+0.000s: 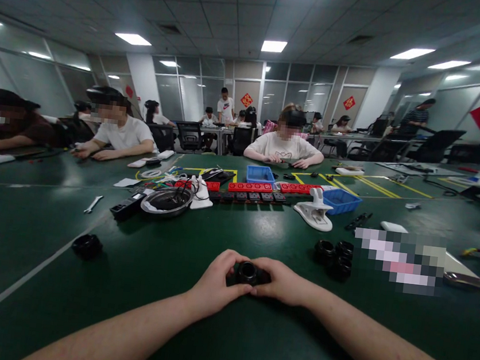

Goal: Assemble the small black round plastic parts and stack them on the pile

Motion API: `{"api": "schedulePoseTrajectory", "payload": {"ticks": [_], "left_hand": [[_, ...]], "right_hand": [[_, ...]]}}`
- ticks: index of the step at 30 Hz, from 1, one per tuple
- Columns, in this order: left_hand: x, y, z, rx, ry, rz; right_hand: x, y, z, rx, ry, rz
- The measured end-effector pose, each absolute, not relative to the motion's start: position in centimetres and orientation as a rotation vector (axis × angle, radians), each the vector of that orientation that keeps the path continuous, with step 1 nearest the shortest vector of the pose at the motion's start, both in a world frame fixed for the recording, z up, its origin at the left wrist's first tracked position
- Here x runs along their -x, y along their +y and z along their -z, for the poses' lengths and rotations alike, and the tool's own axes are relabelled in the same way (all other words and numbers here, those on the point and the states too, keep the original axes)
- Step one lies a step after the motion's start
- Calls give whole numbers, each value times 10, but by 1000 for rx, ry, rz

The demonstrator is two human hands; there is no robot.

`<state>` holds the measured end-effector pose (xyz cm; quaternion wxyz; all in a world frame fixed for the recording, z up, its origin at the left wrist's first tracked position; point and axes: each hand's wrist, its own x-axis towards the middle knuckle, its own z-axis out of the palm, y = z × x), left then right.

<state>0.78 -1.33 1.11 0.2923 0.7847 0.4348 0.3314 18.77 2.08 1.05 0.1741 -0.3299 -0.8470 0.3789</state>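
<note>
Between my two hands sits a black round fitting (247,273) with a hole in its top, low over the green table. My left hand (220,279) closes round its left side, thumb along the near side. My right hand (278,281) grips it from the right, and the thumbs meet in front. Fingers cover much of the part's lower body. A similar black fitting (87,247) rests on the table to the left. To the right of my hands, a cluster of black fittings (325,251) of the same look stands close together.
Across the table lie red socket strips (250,187), a blue bin (341,201), another blue bin (260,175), a metal bowl (167,202), a white clip stand (314,210) and a wrench (94,204). A co-worker (285,142) sits opposite; others sit at left.
</note>
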Motion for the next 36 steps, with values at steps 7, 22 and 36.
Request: {"api": "schedulePoseTrajectory", "payload": {"ticks": [7,22,36], "left_hand": [[-6,-9,-5,-2061,1205,-840],[-4,-6,-2,-2061,1179,-824],[-5,-5,-5,-2064,1181,-811]], "right_hand": [[-189,23,-10,969,-2445,-1014],[-189,24,-11,954,-2415,-1122],[-190,27,-5,1054,-2357,-1170]]}}
